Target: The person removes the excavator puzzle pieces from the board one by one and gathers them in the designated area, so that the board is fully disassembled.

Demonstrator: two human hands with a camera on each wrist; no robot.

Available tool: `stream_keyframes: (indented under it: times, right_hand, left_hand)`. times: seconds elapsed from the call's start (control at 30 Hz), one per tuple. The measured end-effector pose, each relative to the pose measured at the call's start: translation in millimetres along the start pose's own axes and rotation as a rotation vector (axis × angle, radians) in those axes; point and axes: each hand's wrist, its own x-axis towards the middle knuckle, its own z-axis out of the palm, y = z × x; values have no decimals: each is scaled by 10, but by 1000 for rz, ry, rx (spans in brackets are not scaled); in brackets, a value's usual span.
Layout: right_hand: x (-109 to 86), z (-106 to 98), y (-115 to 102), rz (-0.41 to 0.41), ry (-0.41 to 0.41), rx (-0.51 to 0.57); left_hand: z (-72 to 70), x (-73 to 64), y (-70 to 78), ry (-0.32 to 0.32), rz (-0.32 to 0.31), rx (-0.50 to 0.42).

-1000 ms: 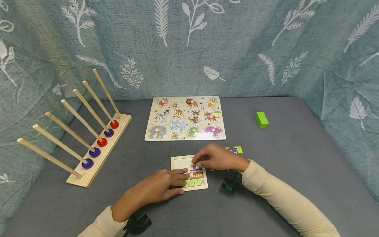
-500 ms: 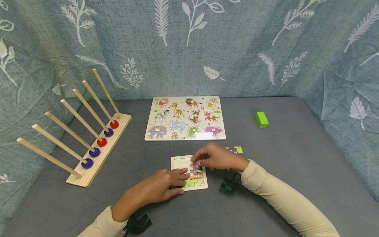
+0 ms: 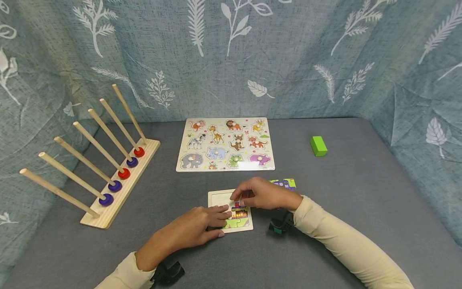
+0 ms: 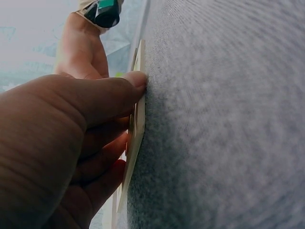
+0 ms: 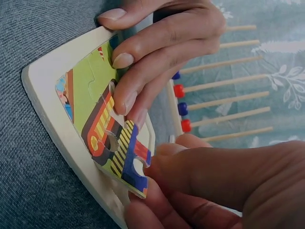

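Observation:
A small wooden jigsaw puzzle board (image 3: 221, 193) lies on the grey table before me. My left hand (image 3: 195, 225) rests on its left part with fingers laid out flat, the thumb touching the near edge. In the right wrist view, those fingers press on fitted green and orange pieces (image 5: 90, 81). My right hand (image 3: 265, 194) is over the board's right side and pinches a puzzle piece (image 5: 127, 160) with yellow-black stripes, blue and red. That piece sits tilted, its lower edge against the fitted ones. My fingers hide part of it.
Several loose puzzle pieces (image 3: 290, 183) lie partly behind the right hand. An animal peg puzzle (image 3: 225, 128) lies farther back. A wooden rack (image 3: 108, 212) with upright pegs and red and blue rings stands left. A green block (image 3: 319, 146) is at the right. A patterned curtain (image 3: 288, 60) hangs behind.
My right hand has shifted slightly left and nearer over the board, still pinching the puzzle piece. The left hand stays in place.

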Motion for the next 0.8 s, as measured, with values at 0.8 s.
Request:
stream_keyframes:
  times: [0.8]
  right_hand:
    - [-20,25,14,-30,-46,-14]
  left_hand:
    - [-12,-9,-2,4,7,4]
